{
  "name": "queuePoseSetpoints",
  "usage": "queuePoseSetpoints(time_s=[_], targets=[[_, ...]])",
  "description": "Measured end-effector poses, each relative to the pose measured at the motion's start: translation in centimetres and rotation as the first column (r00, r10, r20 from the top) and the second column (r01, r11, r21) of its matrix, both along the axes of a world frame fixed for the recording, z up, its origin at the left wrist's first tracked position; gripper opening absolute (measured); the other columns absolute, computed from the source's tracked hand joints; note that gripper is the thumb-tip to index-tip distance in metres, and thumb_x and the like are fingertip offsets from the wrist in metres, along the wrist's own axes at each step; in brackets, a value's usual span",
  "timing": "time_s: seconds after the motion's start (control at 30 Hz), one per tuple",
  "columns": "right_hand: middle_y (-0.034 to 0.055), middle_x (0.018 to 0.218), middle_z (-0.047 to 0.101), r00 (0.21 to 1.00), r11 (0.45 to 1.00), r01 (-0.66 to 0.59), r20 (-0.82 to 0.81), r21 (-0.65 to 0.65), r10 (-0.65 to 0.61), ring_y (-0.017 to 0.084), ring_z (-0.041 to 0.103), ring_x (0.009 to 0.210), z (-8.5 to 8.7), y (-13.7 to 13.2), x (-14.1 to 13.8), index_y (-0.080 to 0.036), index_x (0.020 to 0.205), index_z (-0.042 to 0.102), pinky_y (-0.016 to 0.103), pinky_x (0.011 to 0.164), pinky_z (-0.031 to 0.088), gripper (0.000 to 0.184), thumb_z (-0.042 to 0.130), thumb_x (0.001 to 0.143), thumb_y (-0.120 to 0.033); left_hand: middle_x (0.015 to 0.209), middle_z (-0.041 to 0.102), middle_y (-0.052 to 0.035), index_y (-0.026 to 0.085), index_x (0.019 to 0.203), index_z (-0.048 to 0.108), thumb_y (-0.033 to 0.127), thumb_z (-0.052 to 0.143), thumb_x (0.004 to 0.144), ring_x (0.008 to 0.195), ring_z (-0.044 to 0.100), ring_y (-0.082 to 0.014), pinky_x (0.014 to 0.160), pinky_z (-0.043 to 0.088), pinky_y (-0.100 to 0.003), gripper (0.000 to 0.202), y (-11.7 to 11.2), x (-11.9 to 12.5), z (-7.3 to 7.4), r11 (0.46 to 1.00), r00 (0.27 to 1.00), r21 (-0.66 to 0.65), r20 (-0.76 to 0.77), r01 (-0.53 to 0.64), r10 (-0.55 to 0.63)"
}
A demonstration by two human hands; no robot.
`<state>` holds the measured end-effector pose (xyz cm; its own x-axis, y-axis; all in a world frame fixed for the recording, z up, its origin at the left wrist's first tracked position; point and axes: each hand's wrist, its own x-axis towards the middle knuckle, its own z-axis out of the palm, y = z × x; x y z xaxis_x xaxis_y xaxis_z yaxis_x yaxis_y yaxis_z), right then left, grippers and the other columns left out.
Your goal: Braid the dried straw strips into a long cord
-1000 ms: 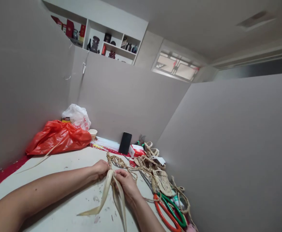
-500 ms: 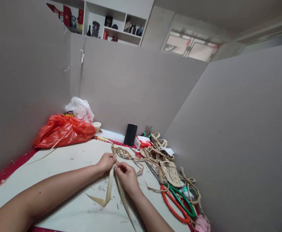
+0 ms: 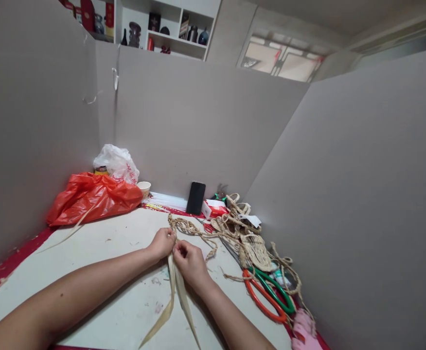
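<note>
My left hand [image 3: 163, 242] is closed in a pinch on the near end of a braided straw cord [image 3: 187, 227], which runs away from it and curls to the right. Close against it, my right hand [image 3: 189, 262] pinches the pale flat straw strips [image 3: 170, 291] where they leave the braid. Two strip tails hang down toward me, one bent to the left and the other slanting right. The fingertips nearly meet, and the exact crossing of the strips between them is hidden.
On the right lie woven straw pieces [image 3: 255, 250] and large scissors with red and green handles [image 3: 267, 296]. A black phone [image 3: 196, 198] leans at the back beside a red-and-white box [image 3: 215, 209]. A red plastic bag [image 3: 94, 199] and paper cup [image 3: 144, 188] sit back left. Grey partitions [image 3: 184, 121] surround the table.
The left strip tail has swung down and straightened toward me. Both hands keep their pinches close together, with the right fingers slightly nearer the left. The view has shifted slightly.
</note>
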<state>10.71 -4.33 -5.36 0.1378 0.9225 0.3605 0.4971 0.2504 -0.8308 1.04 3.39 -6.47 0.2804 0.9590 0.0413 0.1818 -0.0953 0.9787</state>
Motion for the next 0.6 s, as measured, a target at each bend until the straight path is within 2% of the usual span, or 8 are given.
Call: queuePoseSetpoints(time_s=[0.17, 0.27, 0.37, 0.47, 0.6], targets=[[-0.0015, 0.054, 0.051, 0.993, 0.997, 0.074, -0.093, 0.004, -0.074, 0.013, 0.042, 0.053, 0.2, 0.1, 1.1, -0.018, 0.057, 0.056, 0.024, 0.055, 0.032, 0.014, 0.058, 0.07, -0.024, 0.051, 0.047, 0.0046, 0.016, 0.063, 0.049, 0.023, 0.047, 0.077, 0.05, 0.043, -0.0099, 0.052, 0.032, -0.021, 0.016, 0.0, -0.1, 0.0, 0.997, 1.0, -0.077, 0.011, 0.026, -0.025], [-0.0025, 0.051, 0.049, 0.968, 0.994, 0.101, -0.228, -0.048, -0.109, 0.012, 0.042, 0.049, 0.5, 0.5, 2.4, -0.018, 0.059, 0.055, 0.023, 0.049, 0.033, 0.016, 0.061, 0.069, -0.03, 0.048, 0.045, 0.0055, 0.017, 0.062, 0.048, 0.028, 0.049, 0.078, 0.046, 0.039, -0.0092, 0.05, 0.03, -0.021, 0.019, 0.0, -0.2, 0.2, 0.991, 0.999, -0.124, 0.018, 0.046, -0.044], [-0.0025, 0.054, 0.053, 0.909, 0.991, 0.084, -0.4, -0.1, -0.117, 0.012, 0.047, 0.046, 1.4, 0.8, 3.3, -0.019, 0.069, 0.053, 0.023, 0.044, 0.037, 0.022, 0.059, 0.072, -0.04, 0.048, 0.046, 0.0054, 0.016, 0.061, 0.048, 0.029, 0.052, 0.078, 0.047, 0.039, -0.0086, 0.051, 0.03, -0.021, 0.022, -0.1, -0.3, 0.5, 0.987, 0.997, -0.148, 0.029, 0.071, -0.067], [-0.0036, 0.056, 0.054, 0.826, 0.991, 0.092, -0.549, -0.094, -0.129, 0.01, 0.047, 0.042, 3.4, 0.9, 4.7, -0.02, 0.071, 0.047, 0.021, 0.04, 0.038, 0.027, 0.059, 0.072, -0.044, 0.049, 0.044, 0.0058, 0.016, 0.059, 0.048, 0.03, 0.054, 0.077, 0.048, 0.038, -0.0082, 0.051, 0.028, -0.02, 0.023, -0.1, -0.5, 0.8, 0.983, 0.997, -0.163, 0.03, 0.079, -0.075], [-0.0113, 0.046, 0.038, 0.726, 0.977, 0.212, -0.67, 0.005, -0.154, 0.003, 0.029, 0.033, 8.4, -1.0, 9.7, -0.021, 0.064, 0.036, 0.014, 0.033, 0.025, 0.036, 0.066, 0.067, -0.04, 0.048, 0.043, 0.0061, 0.016, 0.058, 0.047, 0.032, 0.057, 0.075, 0.047, 0.035, -0.0077, 0.051, 0.027, -0.021, 0.025, 0.0, -0.7, 0.8, 0.981, 0.997, -0.177, 0.018, 0.079, -0.077]])
